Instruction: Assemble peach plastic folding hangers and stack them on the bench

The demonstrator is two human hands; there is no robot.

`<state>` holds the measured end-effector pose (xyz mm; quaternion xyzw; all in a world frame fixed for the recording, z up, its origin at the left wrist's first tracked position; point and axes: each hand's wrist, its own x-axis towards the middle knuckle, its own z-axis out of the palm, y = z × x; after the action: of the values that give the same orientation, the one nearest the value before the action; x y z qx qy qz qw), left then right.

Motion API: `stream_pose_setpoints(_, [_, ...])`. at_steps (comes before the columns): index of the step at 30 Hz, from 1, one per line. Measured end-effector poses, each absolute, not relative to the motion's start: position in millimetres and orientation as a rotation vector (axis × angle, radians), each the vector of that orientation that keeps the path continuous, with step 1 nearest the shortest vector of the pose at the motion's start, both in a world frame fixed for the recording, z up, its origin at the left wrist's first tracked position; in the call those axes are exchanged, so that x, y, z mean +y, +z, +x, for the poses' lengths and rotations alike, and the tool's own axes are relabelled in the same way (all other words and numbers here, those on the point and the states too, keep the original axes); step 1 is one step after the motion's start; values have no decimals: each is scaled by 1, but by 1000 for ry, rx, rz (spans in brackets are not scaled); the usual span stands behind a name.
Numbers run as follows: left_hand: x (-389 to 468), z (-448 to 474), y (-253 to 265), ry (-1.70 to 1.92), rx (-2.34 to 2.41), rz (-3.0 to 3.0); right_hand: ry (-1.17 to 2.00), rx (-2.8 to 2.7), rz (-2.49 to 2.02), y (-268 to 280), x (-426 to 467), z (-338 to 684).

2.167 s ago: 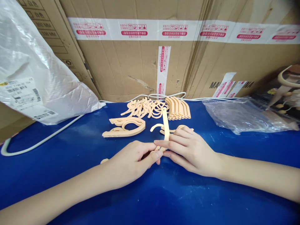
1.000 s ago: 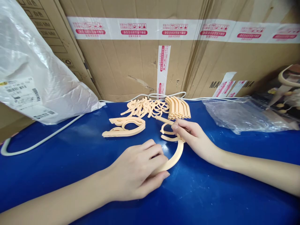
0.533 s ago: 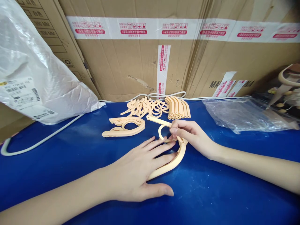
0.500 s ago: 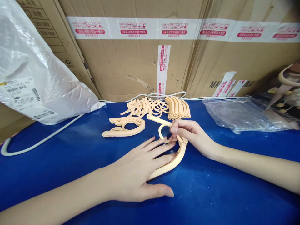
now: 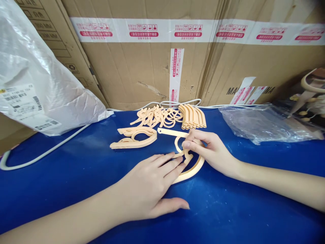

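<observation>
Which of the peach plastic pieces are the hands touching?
The folding hanger piece nearest the camera. The left hand lies flat on its curved arm and the right hand pinches its joint. The assembled hangers and the back pile lie untouched.

The table (image 5: 63, 176) carries everything; the boxes (image 5: 142, 74) stand behind it. Taking the hanger (image 5: 191, 169) as landmark: the left hand (image 5: 149, 189) lies flat on its near-left part, and the right hand (image 5: 210, 150) sits on its right side. Behind it lie a strip (image 5: 172, 132), then loose parts (image 5: 157, 117) and a stack (image 5: 193, 117) against the boxes. To its left rest two assembled hangers (image 5: 133, 138). Far left lies a bag (image 5: 38, 84), with a cable (image 5: 50, 145) before it. Far right lies a wrapper (image 5: 256, 127).
</observation>
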<state>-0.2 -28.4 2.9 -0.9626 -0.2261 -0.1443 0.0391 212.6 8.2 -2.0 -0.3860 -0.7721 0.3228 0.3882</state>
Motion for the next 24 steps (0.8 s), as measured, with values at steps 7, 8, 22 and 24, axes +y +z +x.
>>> stream_pose_setpoints(7, [-37, -1, -5, -579, -585, -2424, 421, -2296, -992, -3, 4, 210])
stream_pose_setpoints(8, [-36, -1, -4, -575, -584, -2392, 352, -2331, -1016, -3, 3, 210])
stream_pose_setpoints(22, [-33, -4, 1, -628, -659, -2361, -583, -2782, -1087, 5, 6, 216])
stream_pose_setpoints(24, [-33, -4, 1, -624, -668, -2368, -718, -2800, -1107, 6, 3, 217])
